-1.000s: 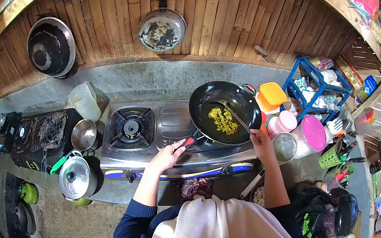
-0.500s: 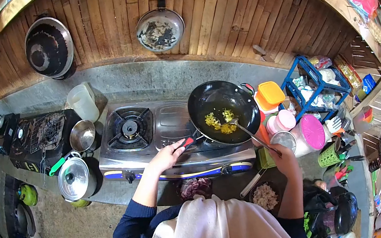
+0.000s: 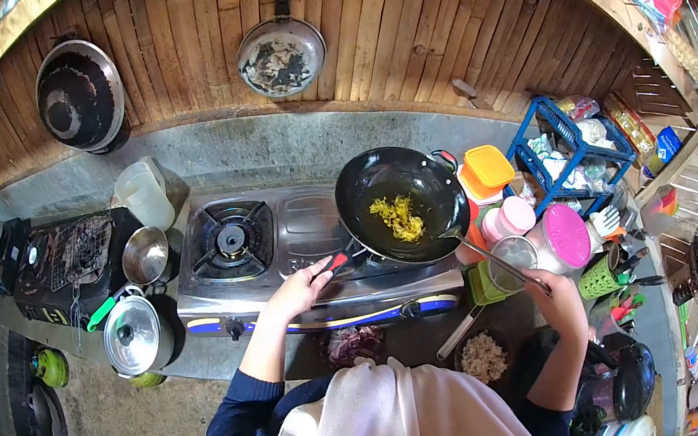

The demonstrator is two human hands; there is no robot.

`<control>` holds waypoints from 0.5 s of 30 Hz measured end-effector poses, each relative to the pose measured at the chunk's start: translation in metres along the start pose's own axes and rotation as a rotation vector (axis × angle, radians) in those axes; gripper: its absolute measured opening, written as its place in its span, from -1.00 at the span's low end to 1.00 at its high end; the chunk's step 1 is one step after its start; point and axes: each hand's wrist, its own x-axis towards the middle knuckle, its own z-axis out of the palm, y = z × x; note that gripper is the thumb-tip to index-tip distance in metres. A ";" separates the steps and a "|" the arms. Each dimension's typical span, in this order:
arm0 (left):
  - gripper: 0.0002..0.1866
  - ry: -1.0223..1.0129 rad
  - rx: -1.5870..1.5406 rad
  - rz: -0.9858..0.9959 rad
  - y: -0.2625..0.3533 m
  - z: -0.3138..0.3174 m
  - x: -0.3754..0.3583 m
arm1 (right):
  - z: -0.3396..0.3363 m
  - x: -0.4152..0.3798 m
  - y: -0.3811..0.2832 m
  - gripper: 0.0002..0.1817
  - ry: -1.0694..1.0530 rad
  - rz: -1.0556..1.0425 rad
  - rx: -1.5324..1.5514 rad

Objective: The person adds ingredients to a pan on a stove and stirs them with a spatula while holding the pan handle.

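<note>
A black wok [image 3: 363,202] sits over the right burner of the steel gas stove [image 3: 301,209]. In its bottom lie yellow chopped pieces [image 3: 399,220] in shiny oil. My left hand [image 3: 299,289] is wrapped round the wok's red and black handle [image 3: 340,262]. In my right hand [image 3: 559,301], out to the right of the stove, is the handle of a long metal spatula [image 3: 504,264]. Its front end overlaps the wok's near right rim, apart from the yellow pieces. The left burner [image 3: 232,239] has no pan on it.
Left of the stove stand a lidded pot [image 3: 137,335], a small saucepan [image 3: 145,256] and a plastic jug [image 3: 144,195]. Tubs with a pink lid [image 3: 569,234] and an orange lid [image 3: 488,167] crowd the right, beside a blue rack [image 3: 577,147]. A bowl of rice [image 3: 484,356] is near my body.
The spatula has drawn back from the middle of the wok to its right rim as my right hand moved right and down. The yellow pieces are now gathered in one heap.
</note>
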 end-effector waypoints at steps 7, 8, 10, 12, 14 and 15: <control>-0.57 -0.008 0.003 -0.049 0.008 -0.002 -0.003 | 0.038 0.013 0.018 -0.78 0.008 -0.017 0.030; -0.58 -0.019 -0.002 -0.103 0.014 -0.004 -0.004 | 0.047 0.017 0.022 -0.79 0.009 -0.001 0.056; -0.58 -0.022 -0.008 -0.103 0.016 -0.004 -0.005 | 0.068 0.025 0.033 -0.79 0.041 -0.044 0.104; -0.58 -0.025 -0.014 -0.104 0.018 -0.005 -0.006 | 0.080 0.031 0.036 -0.78 0.072 -0.087 0.153; -0.58 -0.039 -0.052 -0.123 0.020 -0.006 -0.006 | 0.088 0.040 0.031 -0.79 0.050 -0.031 0.098; -0.58 -0.037 -0.051 -0.123 0.017 -0.005 -0.005 | 0.094 0.045 0.029 -0.79 0.050 -0.032 0.099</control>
